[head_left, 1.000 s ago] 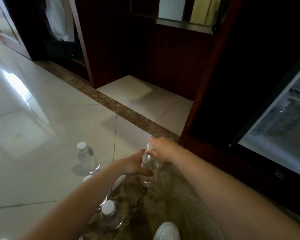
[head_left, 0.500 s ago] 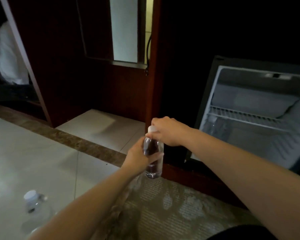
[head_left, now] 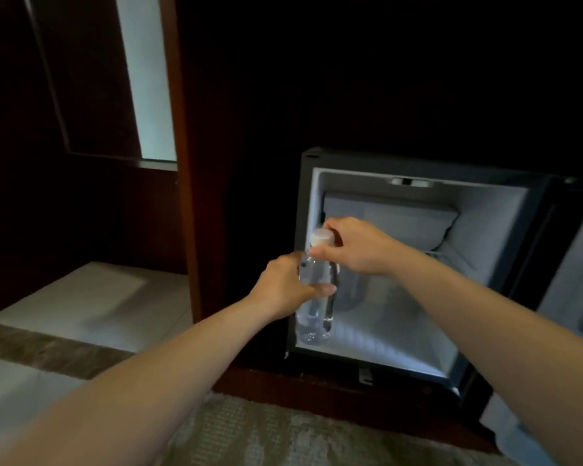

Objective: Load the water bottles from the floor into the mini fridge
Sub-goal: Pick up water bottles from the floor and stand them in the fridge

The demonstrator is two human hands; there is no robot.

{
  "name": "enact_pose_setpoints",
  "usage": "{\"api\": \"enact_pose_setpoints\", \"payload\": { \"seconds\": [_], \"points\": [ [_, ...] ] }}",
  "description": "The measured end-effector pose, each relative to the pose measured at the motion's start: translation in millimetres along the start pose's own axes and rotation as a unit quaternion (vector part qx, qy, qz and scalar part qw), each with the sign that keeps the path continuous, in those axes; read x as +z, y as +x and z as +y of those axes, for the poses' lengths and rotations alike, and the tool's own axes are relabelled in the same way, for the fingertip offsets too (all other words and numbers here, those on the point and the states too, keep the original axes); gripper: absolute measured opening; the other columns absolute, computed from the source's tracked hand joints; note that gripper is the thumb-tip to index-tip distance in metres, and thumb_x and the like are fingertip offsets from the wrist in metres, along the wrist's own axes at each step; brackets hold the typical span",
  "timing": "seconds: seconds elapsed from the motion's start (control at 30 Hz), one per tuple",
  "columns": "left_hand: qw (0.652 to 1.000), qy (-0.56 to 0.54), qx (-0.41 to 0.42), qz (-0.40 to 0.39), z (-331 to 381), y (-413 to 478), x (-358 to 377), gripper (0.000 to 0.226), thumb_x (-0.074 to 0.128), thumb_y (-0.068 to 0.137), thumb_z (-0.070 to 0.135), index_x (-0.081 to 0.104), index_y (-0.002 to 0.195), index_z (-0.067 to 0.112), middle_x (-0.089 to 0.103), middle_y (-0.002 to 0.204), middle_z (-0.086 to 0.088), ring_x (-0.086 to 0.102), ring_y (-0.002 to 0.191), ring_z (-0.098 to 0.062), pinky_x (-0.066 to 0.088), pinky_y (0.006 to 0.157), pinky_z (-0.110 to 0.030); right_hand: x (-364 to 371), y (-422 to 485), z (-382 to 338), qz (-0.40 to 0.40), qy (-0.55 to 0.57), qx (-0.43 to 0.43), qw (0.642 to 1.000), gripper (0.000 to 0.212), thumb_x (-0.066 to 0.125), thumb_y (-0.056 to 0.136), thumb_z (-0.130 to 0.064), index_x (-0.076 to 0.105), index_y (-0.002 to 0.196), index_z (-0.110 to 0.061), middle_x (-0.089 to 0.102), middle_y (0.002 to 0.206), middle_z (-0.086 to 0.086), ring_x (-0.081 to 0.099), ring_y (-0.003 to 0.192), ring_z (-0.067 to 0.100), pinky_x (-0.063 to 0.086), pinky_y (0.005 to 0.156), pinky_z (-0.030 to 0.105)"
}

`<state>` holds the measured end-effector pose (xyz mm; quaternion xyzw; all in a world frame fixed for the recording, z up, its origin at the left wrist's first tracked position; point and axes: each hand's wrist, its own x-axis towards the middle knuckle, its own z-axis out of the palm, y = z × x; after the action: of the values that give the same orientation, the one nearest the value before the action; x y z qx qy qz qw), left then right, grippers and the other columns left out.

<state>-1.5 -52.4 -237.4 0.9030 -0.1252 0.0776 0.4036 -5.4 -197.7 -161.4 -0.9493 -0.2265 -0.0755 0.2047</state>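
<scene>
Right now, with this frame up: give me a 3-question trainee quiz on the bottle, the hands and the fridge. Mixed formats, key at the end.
1. True or false: the mini fridge door is closed.
2. Multiple choice: where does the right hand grip the water bottle? A) at the base B) at the white cap C) it does not touch it
3. Fill in: the left hand wraps the bottle's ____.

Key: 1 false, the lit interior is open to view. 2 B. 3 body, at mid-height; the bottle is held upright at the fridge's left front edge.
</scene>
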Motion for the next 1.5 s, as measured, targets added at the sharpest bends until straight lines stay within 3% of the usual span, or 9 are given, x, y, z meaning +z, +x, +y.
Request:
{"api": "enact_pose_setpoints", "payload": {
  "seconds": [0.2,0.47,0.6,0.77,0.93,1.17,1.27,1.43,1.5],
  "points": [
    [0.997,0.048,0.015,-0.06,37.5,50.7,31.0,0.069,0.07,0.077,0.048,0.044,0.135,0.022,0.057,0.129,-0.001,0.056,0.117,-0.019,0.043,0.086,-0.023,-18.0,7.5,58.0,0.045,0.009,0.051,0.998,0.024,0.06,0.089,-0.038,0.05,0.089,-0.017,0.046,0.072,-0.008,0.042,0.062,0.006,0.031,0.054,0.022],
    [0.99,0.068,0.007,-0.124,27.2,101.0,88.6,0.078,0.069,0.076,0.049,0.039,0.141,0.02,0.051,0.139,-0.003,0.052,0.124,-0.022,0.042,0.095,-0.027,5.8,16.9,125.3,0.059,-0.004,0.092,0.994,0.022,0.052,0.094,-0.037,0.042,0.091,-0.018,0.048,0.076,-0.008,0.046,0.065,0.005,0.031,0.054,0.022],
    [0.984,0.045,-0.055,-0.165,3.6,111.4,123.8,0.08,0.071,0.079,0.038,0.03,0.145,0.017,0.046,0.143,-0.006,0.048,0.128,-0.024,0.045,0.102,-0.036,41.4,24.5,147.9,0.024,-0.053,0.124,0.991,0.027,0.048,0.097,-0.034,0.048,0.106,-0.009,0.06,0.112,0.014,0.058,0.103,0.029,0.04,0.079,0.032],
    [0.968,0.051,-0.11,-0.219,-26.4,117.0,146.6,0.062,0.066,0.085,0.028,0.039,0.138,0.011,0.053,0.132,-0.007,0.054,0.118,-0.022,0.044,0.094,-0.028,92.1,37.1,180.5,0.007,-0.034,0.19,0.981,0.034,0.049,0.096,-0.036,0.046,0.114,-0.007,0.057,0.123,0.017,0.056,0.11,0.032,0.042,0.083,0.034],
    [0.955,0.03,-0.141,-0.26,-52.9,126.2,154.4,0.069,0.064,0.086,0.028,0.03,0.145,0.018,0.045,0.143,-0.006,0.046,0.129,-0.022,0.038,0.104,-0.027,122.2,50.2,197.8,0.061,0.004,0.221,0.973,0.037,0.053,0.094,-0.031,0.05,0.117,-0.002,0.059,0.12,0.02,0.057,0.11,0.036,0.044,0.086,0.036],
    [0.95,-0.02,-0.165,-0.263,-66.5,127.7,161.9,0.073,0.06,0.09,0.02,0.017,0.149,0.018,0.038,0.146,-0.009,0.04,0.133,-0.025,0.032,0.11,-0.032,145.6,62.5,203.8,0.133,0.124,0.226,0.957,0.035,0.064,0.088,-0.027,0.053,0.114,-0.006,0.061,0.101,0.009,0.055,0.088,0.021,0.036,0.063,0.025],
    [0.948,-0.016,-0.185,-0.258,-70.6,130.1,163.0,0.069,0.059,0.09,0.019,0.022,0.148,0.016,0.041,0.145,-0.011,0.044,0.13,-0.026,0.037,0.108,-0.033,147.2,59.0,207.9,0.111,0.211,0.234,0.943,0.037,0.069,0.085,-0.026,0.052,0.114,-0.012,0.052,0.083,-0.009,0.053,0.082,0.013,0.04,0.06,0.019],
    [0.949,-0.014,-0.19,-0.251,-66.6,131.8,160.4,0.043,0.05,0.092,0.009,0.044,0.135,0.007,0.05,0.135,-0.012,0.05,0.123,-0.027,0.041,0.103,-0.033,159.0,37.3,218.1,0.0,0.243,0.253,0.936,0.046,0.064,0.088,-0.017,0.045,0.13,-0.017,0.051,0.084,-0.016,0.053,0.075,0.002,0.042,0.054,0.004],
    [0.949,-0.012,-0.192,-0.251,-69.4,130.8,162.3,0.04,0.049,0.093,0.009,0.046,0.133,0.008,0.05,0.135,-0.012,0.051,0.122,-0.027,0.042,0.105,-0.034,163.3,35.9,219.1,-0.001,0.243,0.256,0.936,0.053,0.062,0.09,-0.013,0.039,0.137,-0.016,0.055,0.096,-0.007,0.055,0.085,0.009,0.046,0.068,0.015]
  ]
}}
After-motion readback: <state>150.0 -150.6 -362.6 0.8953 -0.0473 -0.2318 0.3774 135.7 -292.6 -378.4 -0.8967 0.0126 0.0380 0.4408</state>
